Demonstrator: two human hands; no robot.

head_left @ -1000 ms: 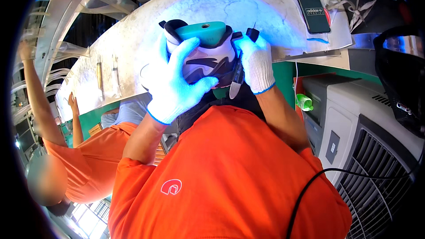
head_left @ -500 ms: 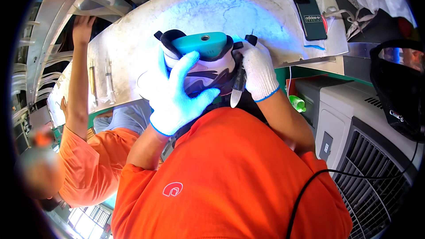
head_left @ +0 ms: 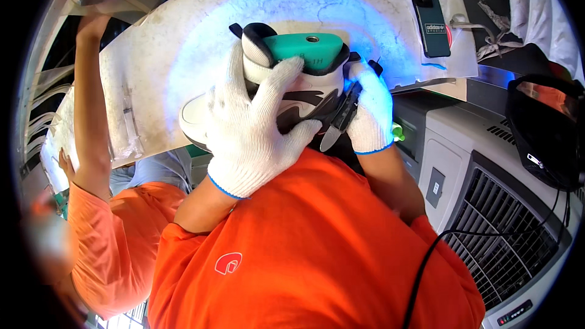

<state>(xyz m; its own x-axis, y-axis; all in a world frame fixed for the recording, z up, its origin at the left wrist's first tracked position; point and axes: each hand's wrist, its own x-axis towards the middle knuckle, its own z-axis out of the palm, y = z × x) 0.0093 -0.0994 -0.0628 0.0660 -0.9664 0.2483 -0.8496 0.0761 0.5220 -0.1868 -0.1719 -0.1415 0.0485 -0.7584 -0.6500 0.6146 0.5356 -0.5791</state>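
So the shoe (head_left: 317, 99), a white and dark one, is right in front of the person, over the near edge of the table (head_left: 155, 79), toe off to the left. Can't tell if it's resting there or held up. A green last (head_left: 308, 49) fills its opening. The gloved left hand (head_left: 259, 119) is clasped on the shoe's near side, fingers spread, one of them up on the last. At the shoe's heel, the gloved right hand (head_left: 370, 113) is curled round a black-handled tool (head_left: 345, 108), its pale blade angled down. Beyond the shoe, to the right, there's a dark phone (head_left: 430, 21). A co-worker in orange (head_left: 119, 231) is left of the shoe, one arm stretched out.
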